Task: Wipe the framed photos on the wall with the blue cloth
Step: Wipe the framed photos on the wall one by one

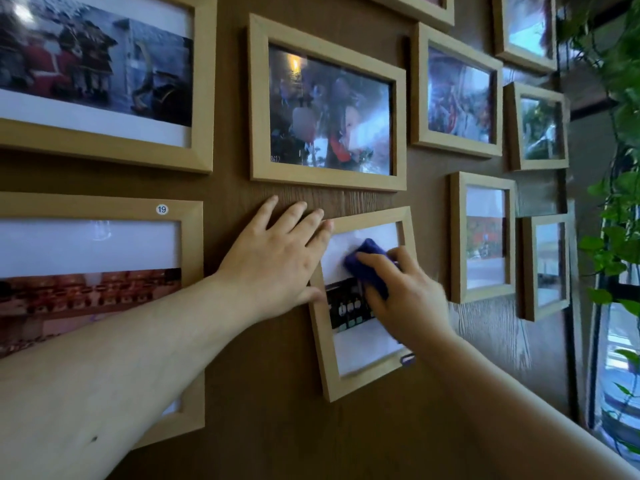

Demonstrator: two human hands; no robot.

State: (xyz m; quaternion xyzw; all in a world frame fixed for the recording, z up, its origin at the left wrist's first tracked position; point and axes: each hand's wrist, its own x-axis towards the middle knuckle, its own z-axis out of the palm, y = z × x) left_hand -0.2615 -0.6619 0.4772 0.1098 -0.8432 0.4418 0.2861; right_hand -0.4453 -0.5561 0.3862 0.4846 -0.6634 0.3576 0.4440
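Note:
A small light-wood framed photo (346,382) hangs tilted on the brown wood wall, low in the middle. My right hand (405,292) presses a folded blue cloth (370,261) against its glass, over the photo's upper half. My left hand (277,258) lies flat on the wall with fingers spread, its fingertips and thumb touching the frame's left edge. Part of the picture is hidden under the cloth and my right hand.
Several other wood-framed photos surround it: a large one (327,109) right above, two big ones at left (104,81), one with a "19" sticker (161,209), and smaller ones at right (483,237). Green leafy plants (616,237) and a window stand at the far right.

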